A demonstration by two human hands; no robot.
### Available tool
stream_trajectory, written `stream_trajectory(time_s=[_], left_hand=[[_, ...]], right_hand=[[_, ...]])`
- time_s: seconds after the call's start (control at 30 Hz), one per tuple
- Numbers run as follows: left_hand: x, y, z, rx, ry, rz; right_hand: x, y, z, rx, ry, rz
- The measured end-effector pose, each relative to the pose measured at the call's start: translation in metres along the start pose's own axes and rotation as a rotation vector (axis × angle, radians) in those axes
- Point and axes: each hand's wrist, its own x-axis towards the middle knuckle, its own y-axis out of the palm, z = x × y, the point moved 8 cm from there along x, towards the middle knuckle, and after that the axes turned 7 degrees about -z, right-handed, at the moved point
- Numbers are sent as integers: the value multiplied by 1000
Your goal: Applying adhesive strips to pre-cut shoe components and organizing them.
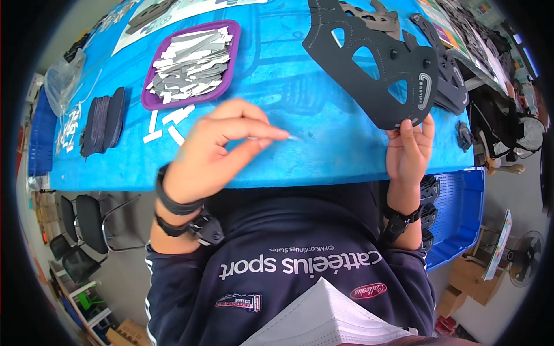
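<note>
Left hand (216, 141) pinches a small, blurred, pale sliver (293, 137) above the near edge of the blue tabletop (271, 164), apart from the flat black cut-out panel (369, 95) whose lower corner the right hand (410, 151) holds between thumb and fingers. Two round black studs (394, 53) already sit on the panel; grey-and-white strips (190, 63) heap the purple plastic tray (235, 52), so much seems left.

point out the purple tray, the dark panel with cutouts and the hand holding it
Purple tray (233, 59): head view, right-hand wall
Dark panel (384, 70): head view, material between two cutouts
Right hand (408, 153): head view, middle of the hand
</note>
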Motion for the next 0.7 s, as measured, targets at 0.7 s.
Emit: stream_trajectory(time_s=[0.7], left_hand=[[8,9,-5,186,130,-22]], right_hand=[[-10,-3,9,165,-32,138]])
